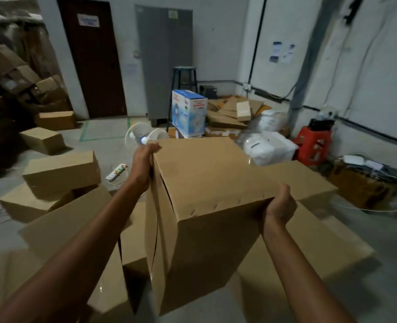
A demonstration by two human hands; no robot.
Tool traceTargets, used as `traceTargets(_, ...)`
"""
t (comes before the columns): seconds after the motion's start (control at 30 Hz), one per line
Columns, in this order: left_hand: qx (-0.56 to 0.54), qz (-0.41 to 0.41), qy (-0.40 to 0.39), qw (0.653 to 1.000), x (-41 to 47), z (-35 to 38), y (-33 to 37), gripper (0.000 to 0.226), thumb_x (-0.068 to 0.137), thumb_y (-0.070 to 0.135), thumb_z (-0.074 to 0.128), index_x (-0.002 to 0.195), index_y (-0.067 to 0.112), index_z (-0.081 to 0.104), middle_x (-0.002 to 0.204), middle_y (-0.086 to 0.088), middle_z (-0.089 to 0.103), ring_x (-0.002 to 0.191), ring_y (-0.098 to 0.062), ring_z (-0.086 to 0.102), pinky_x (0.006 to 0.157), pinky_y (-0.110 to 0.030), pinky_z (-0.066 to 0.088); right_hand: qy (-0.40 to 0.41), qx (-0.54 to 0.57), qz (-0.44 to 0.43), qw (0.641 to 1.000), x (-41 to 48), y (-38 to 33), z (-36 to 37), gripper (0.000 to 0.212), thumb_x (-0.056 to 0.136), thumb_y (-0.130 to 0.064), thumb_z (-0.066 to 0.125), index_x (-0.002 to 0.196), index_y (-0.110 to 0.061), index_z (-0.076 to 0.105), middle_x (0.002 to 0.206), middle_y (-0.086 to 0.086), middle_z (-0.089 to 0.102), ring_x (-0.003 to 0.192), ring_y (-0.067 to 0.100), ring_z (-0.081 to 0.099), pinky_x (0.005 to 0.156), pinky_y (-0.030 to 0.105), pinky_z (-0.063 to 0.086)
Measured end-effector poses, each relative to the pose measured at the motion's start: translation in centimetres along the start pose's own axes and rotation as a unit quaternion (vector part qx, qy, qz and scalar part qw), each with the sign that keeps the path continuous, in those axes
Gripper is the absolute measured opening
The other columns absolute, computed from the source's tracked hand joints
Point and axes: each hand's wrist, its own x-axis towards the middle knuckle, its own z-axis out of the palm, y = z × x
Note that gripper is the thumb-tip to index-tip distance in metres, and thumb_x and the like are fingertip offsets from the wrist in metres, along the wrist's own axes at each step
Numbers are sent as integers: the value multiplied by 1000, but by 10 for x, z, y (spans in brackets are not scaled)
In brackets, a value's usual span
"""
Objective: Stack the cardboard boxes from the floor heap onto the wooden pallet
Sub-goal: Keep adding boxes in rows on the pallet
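A large cardboard box point(206, 180) is held between both hands at the centre of the view. Other cardboard boxes point(61, 170) are seen heaped on the floor from 7 to 10 o'clock. The box's far left top edge, at 11 o'clock, is gripped by the left hand point(144, 159), fingers curled over it. Its near right edge, at 4 o'clock, is clasped by the right hand point(280, 205), thumb laid on top, fingers hidden underneath. A blue-and-white carton point(188, 115) stands at 12 o'clock.

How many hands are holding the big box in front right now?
2: the left hand grips the box at its far left corner; the right hand grips its near right edge.
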Motion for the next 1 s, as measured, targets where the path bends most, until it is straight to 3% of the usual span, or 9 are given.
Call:
traceTargets(0.1,4,9,-46,999,-33,64,-6,51,73,38,65,103,-3,63,96,-17,63,92,-30,60,89,-56,50,22,-14,74,997,27,-11,-68,37,90,-54,43,80,-26,65,101,7,71,93,27,65,96,47,52)
traceTargets(0.2,1,33,-67,997,-76,131,-5,21,72,30,61,86,15,65,88,-5,64,84,-18,61,78,-40,51,-7,4,205,979,49,-36,-129,65,90,-73,37,119,-20,63,124,9,65,113,36,58,104,57,43)
traceTargets(0.33,40,57,-184,980,-111,202,-9,43,81,30,58,123,22,67,118,-4,66,106,-22,62,87,-36,52,-14,34,297,954,74,-70,-204,74,90,-77,36,123,-15,60,124,22,62,119,48,52,104,75,30)
traceTargets(0.43,63,35,-260,963,-118,245,-6,31,92,37,53,107,16,70,97,0,71,94,-21,64,84,-37,47,25,56,288,956,91,-87,-248,64,85,-79,42,104,-21,63,103,21,66,103,46,58,94,79,36)
traceTargets(0.5,101,27,-333,937,-122,275,-3,30,100,39,51,113,21,71,107,0,71,97,-16,67,89,-36,49,36,79,265,960,105,-95,-271,64,82,-79,47,107,-24,66,103,19,69,101,44,61,88,70,46)
traceTargets(0.67,132,5,-478,868,-114,351,-6,32,96,40,59,123,22,62,95,19,75,87,2,69,70,-13,53,50,118,207,970,157,-111,-315,63,81,-77,49,111,-25,68,110,15,70,102,38,63,87,54,50)
traceTargets(0.77,132,-18,-509,851,-93,394,-16,86,67,68,75,138,21,58,123,6,69,113,-13,64,84,-22,51,61,128,178,974,201,-122,-332,56,87,-72,47,106,-24,68,108,12,70,101,36,63,81,49,50)
traceTargets(0.9,152,-40,-543,825,-64,456,-32,66,86,68,57,135,25,61,124,-1,68,111,-17,66,90,-29,53,41,132,136,981,262,-139,-335,54,92,-68,43,101,-23,72,101,11,74,95,31,66,87,46,52)
traceTargets(1.0,218,-52,-518,825,-38,508,-56,70,87,79,42,124,25,65,119,-11,64,106,-31,63,94,-42,52,-12,104,81,991,307,-149,-328,47,97,-58,42,93,-21,71,94,7,75,81,24,68,74,36,53)
